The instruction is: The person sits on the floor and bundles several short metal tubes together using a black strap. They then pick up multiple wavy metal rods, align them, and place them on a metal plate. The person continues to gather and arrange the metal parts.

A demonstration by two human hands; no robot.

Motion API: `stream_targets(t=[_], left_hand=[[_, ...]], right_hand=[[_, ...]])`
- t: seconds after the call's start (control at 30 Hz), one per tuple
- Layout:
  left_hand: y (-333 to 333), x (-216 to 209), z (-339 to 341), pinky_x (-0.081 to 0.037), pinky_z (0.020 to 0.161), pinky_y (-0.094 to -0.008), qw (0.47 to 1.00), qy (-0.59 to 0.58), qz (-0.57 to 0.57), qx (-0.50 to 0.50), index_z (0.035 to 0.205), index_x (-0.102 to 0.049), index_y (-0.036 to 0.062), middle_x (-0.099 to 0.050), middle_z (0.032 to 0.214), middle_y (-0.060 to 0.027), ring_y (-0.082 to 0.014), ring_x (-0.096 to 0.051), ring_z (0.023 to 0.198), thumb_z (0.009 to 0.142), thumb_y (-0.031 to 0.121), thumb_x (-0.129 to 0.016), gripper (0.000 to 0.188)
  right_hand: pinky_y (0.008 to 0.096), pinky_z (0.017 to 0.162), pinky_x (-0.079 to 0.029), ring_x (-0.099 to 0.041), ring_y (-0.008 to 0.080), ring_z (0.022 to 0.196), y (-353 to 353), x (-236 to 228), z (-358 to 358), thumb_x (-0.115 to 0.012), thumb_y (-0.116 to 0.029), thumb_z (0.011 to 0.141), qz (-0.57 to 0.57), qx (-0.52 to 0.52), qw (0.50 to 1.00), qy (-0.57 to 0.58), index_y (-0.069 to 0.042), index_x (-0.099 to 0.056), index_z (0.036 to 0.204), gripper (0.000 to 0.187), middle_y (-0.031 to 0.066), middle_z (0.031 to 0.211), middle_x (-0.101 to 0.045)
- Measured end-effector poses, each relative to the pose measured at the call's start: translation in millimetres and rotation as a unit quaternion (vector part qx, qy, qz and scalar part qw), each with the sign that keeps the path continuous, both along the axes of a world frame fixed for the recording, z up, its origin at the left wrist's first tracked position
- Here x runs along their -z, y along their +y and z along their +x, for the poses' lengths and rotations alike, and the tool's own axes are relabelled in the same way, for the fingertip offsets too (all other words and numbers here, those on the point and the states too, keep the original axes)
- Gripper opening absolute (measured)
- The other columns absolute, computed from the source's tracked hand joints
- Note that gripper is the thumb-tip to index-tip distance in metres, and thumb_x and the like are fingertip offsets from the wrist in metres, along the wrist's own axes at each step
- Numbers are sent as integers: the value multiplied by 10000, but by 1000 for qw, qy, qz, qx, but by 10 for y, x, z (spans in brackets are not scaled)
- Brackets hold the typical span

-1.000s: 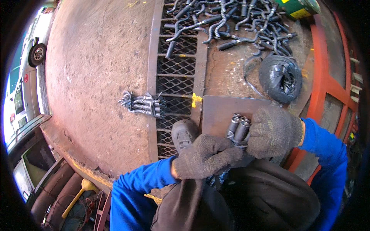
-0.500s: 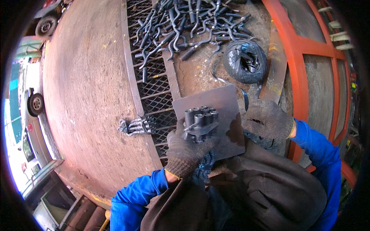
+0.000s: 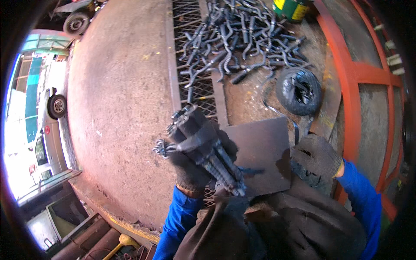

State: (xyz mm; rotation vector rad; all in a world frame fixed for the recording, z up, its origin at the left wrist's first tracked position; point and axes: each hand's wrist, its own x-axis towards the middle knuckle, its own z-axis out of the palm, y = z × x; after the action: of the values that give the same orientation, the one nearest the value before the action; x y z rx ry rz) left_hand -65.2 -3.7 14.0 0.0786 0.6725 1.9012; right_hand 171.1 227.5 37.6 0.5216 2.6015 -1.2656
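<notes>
My left hand [image 3: 187, 171], in a dark work glove, grips a bundle of ribbed steel bars with sleeve ends [image 3: 212, 158]. A black strip [image 3: 197, 141] is wrapped round the bundle, which tilts with its thick tube ends up and to the left. Near the right edge of a flat metal plate [image 3: 260, 143] on my lap, my gloved right hand [image 3: 318, 156] is closed. A black strip [image 3: 296, 130] trailing from the wrapped black roll [image 3: 284, 93] reaches its fingers. Behind my left hand, a second bar bundle [image 3: 161, 148] lies on the ground, mostly hidden.
A heap of loose bent ribbed bars [image 3: 242, 43] covers the far grating [image 3: 195, 17] and floor. Along the right stands an orange metal frame [image 3: 346, 91]. A green and yellow container [image 3: 294, 9] sits at the back. A yellow-handled tool [image 3: 121, 245] lies at lower left.
My left hand has lifted the bundle off the plate and tipped it to the left, toward me. The right hand stays closed beside the plate. The view has shifted, bringing in the green container.
</notes>
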Motion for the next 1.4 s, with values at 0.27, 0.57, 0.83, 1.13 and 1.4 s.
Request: stream_targets(t=[0.27, 0.57, 0.83, 1.13, 1.4], left_hand=[[-191, 233, -641, -593, 749, -476, 966, -65, -170, -181, 1217, -586, 32, -676, 1013, -190, -341, -690, 853, 858, 795, -475, 850], [-802, 240, -1583, -596, 677, -382, 907, 190, -363, -100, 1231, -592, 37, -689, 980, -132, -271, -689, 804, 933, 584, -585, 623], [-331, 304, -2008, -518, 792, -249, 869, 341, -341, 109, 1058, -669, -7, -687, 1019, -55, -118, -643, 886, 815, 46, -762, 266], [-265, 809, -2106, -546, 746, -255, 831, 313, -379, 261, 1233, -596, 25, -680, 1025, -41, -100, -630, 834, 937, 211, -692, 363], [-319, 1079, -2009, -534, 865, -271, 813, 323, -408, 261, 1354, -527, -19, -649, 1187, -86, -139, -626, 990, 1001, 301, -592, 481]], right_hand=[[420, 672, -509, -662, 346, 760, -15, 67, -39, -694, -192, 878, -17, 27, 999, -23, -2, -697, 861, 191, 183, 826, -677], [426, 649, -488, -628, 337, 708, -8, 139, 86, -699, -195, 877, -35, 73, 994, -68, -5, -692, 844, 193, 184, 779, -659], [458, 637, -468, -627, 358, 708, 31, 154, -9, -681, -219, 887, -26, 48, 996, -63, 4, -689, 839, 228, 215, 769, -650], [415, 674, -493, -627, 316, 742, 54, 181, 72, -681, -175, 872, -38, 43, 995, -85, 2, -687, 884, 177, 185, 796, -649], [444, 652, -491, -638, 361, 727, 74, 246, 189, -692, -233, 881, -16, 44, 997, -69, -6, -686, 858, 228, 207, 780, -647]])
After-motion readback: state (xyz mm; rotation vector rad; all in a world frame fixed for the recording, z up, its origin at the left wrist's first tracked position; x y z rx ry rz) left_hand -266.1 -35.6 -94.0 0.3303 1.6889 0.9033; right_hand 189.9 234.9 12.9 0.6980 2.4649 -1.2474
